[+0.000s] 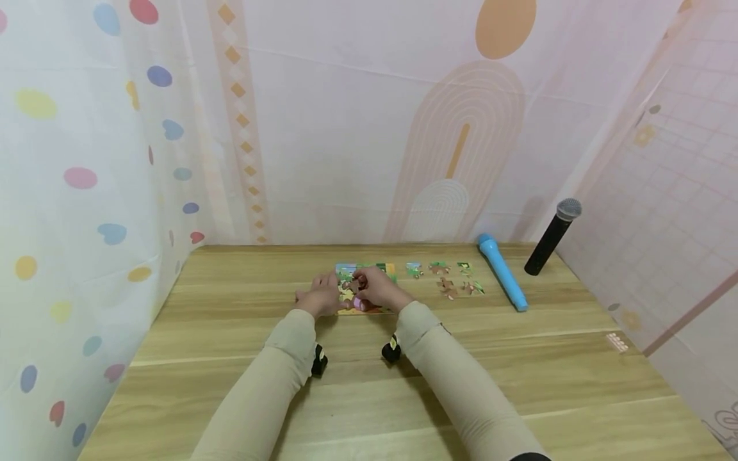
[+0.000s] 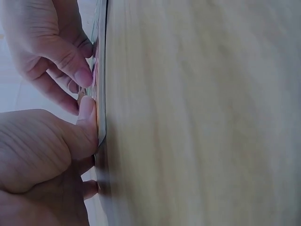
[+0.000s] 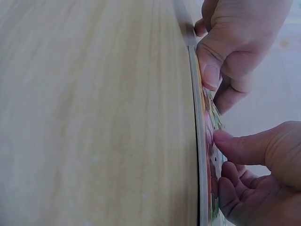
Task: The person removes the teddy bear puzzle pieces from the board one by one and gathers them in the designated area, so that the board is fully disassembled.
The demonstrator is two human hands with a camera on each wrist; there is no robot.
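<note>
A small picture jigsaw board (image 1: 389, 271) lies flat on the wooden table, between both hands. My left hand (image 1: 321, 296) rests at its left side, the thumb (image 2: 87, 110) pressing on the near left corner. From the right, my right hand (image 1: 380, 288) reaches over the board and pinches a brown puzzle piece (image 1: 355, 284), low over the picture. Curled fingers of this hand (image 3: 261, 160) hide part of the piece in the right wrist view. A pink patch (image 1: 360, 303) and a yellow patch (image 1: 346, 297) of the picture show below the fingertips.
Several loose puzzle pieces (image 1: 446, 287) lie right of the board. Beyond them are a blue toy microphone (image 1: 503, 271) lying down and a black microphone (image 1: 553, 237). A pink studded block (image 1: 617, 342) sits near the right edge. Patterned curtains (image 1: 323, 128) enclose the table.
</note>
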